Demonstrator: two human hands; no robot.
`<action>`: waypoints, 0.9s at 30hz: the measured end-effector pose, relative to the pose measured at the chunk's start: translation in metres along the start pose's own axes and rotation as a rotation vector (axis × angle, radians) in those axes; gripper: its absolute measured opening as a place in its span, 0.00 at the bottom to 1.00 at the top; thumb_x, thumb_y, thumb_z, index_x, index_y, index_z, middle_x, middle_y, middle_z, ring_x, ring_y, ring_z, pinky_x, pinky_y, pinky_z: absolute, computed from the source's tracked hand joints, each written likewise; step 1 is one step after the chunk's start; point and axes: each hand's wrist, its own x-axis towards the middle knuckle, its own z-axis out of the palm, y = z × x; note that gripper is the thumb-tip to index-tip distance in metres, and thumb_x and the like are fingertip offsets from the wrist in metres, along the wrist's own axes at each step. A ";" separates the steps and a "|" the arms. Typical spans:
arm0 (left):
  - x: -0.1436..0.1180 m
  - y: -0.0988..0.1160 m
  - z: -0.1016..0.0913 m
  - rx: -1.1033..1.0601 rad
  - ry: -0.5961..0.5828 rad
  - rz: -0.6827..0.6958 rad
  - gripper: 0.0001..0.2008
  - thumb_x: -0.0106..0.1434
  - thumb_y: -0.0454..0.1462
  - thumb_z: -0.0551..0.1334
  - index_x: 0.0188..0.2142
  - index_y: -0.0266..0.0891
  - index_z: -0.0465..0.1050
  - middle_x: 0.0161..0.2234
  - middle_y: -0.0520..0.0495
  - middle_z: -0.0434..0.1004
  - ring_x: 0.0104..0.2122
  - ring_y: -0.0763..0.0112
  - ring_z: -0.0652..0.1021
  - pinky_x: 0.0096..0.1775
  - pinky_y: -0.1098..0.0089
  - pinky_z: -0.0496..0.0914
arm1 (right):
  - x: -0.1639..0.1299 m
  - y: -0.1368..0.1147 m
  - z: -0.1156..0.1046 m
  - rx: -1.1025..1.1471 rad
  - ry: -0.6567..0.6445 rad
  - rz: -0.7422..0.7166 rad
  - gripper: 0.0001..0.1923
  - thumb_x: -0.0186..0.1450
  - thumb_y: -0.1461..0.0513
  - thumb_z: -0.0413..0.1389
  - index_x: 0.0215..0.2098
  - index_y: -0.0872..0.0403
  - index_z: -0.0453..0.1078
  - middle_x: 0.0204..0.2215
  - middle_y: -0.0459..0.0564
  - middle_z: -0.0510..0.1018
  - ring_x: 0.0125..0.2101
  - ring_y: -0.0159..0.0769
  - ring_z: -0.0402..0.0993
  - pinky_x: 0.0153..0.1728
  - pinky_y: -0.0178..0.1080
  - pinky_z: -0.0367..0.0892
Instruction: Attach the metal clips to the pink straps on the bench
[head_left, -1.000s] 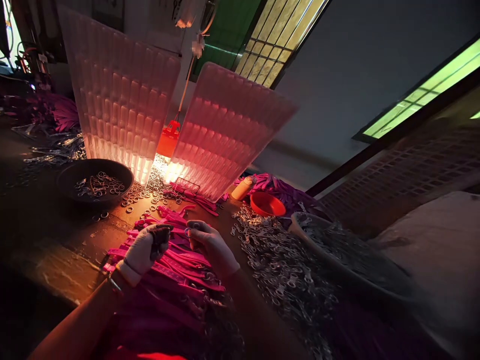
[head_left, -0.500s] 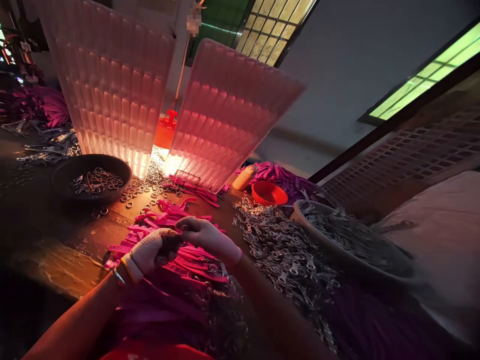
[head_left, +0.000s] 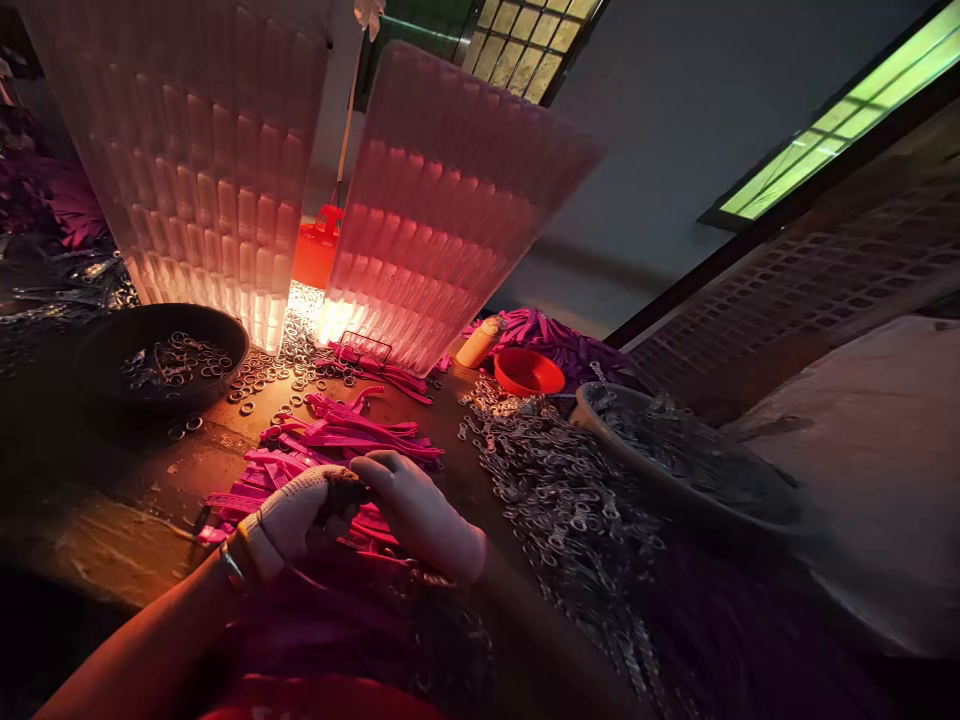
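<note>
Left hand [head_left: 289, 515], gloved, and right hand [head_left: 420, 510] met fingertip to fingertip over the pink straps [head_left: 337, 445]; both grips curled shut on something small, item too dark to tell. Straps lay piled on the table [head_left: 105, 540] under and ahead of the hands. Metal clips [head_left: 547, 480] heaped right; dark bowl [head_left: 161, 350] of rings left.

At the lower left of the frame, the left hand [head_left: 296, 512] wears a pale knitted glove with a darker patch over the fingertips and a rolled cuff. A thin bracelet [head_left: 231, 563] circles the wrist below it. The forearm is bare. The right hand [head_left: 424, 515], lower centre, wears a smooth, pale glove.
</note>
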 end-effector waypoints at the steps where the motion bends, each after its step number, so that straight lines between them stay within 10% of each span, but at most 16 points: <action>1: 0.002 -0.003 0.001 0.023 -0.008 0.014 0.09 0.54 0.40 0.66 0.26 0.36 0.70 0.18 0.54 0.67 0.16 0.79 0.65 0.19 0.77 0.56 | -0.001 -0.002 -0.003 -0.078 -0.044 -0.022 0.17 0.66 0.70 0.52 0.50 0.49 0.70 0.44 0.52 0.76 0.41 0.40 0.70 0.40 0.39 0.63; 6: 0.000 -0.011 0.006 0.194 -0.026 0.045 0.11 0.55 0.40 0.65 0.24 0.36 0.68 0.16 0.56 0.63 0.16 0.79 0.62 0.19 0.75 0.54 | -0.019 -0.006 -0.012 -0.271 -0.063 -0.026 0.07 0.65 0.67 0.54 0.40 0.54 0.72 0.31 0.50 0.74 0.31 0.37 0.65 0.32 0.39 0.53; 15: -0.015 0.005 0.035 1.030 -0.049 0.388 0.04 0.58 0.34 0.60 0.28 0.36 0.73 0.27 0.49 0.75 0.28 0.72 0.70 0.30 0.73 0.61 | -0.043 -0.006 -0.016 0.067 0.013 0.195 0.13 0.63 0.69 0.54 0.21 0.54 0.64 0.20 0.42 0.69 0.24 0.29 0.59 0.29 0.36 0.51; 21: -0.002 0.006 0.044 0.532 -0.049 0.124 0.11 0.59 0.43 0.62 0.27 0.39 0.65 0.19 0.56 0.63 0.17 0.79 0.61 0.19 0.76 0.53 | -0.049 -0.012 0.007 0.101 0.270 0.365 0.09 0.69 0.62 0.51 0.35 0.53 0.74 0.32 0.49 0.79 0.32 0.36 0.71 0.33 0.36 0.56; 27: 0.028 0.010 0.055 0.206 0.008 -0.209 0.12 0.55 0.44 0.63 0.28 0.39 0.65 0.19 0.55 0.63 0.14 0.81 0.59 0.15 0.79 0.48 | -0.054 0.002 -0.006 0.194 0.141 0.575 0.14 0.71 0.56 0.52 0.30 0.52 0.71 0.24 0.45 0.76 0.25 0.33 0.68 0.27 0.35 0.50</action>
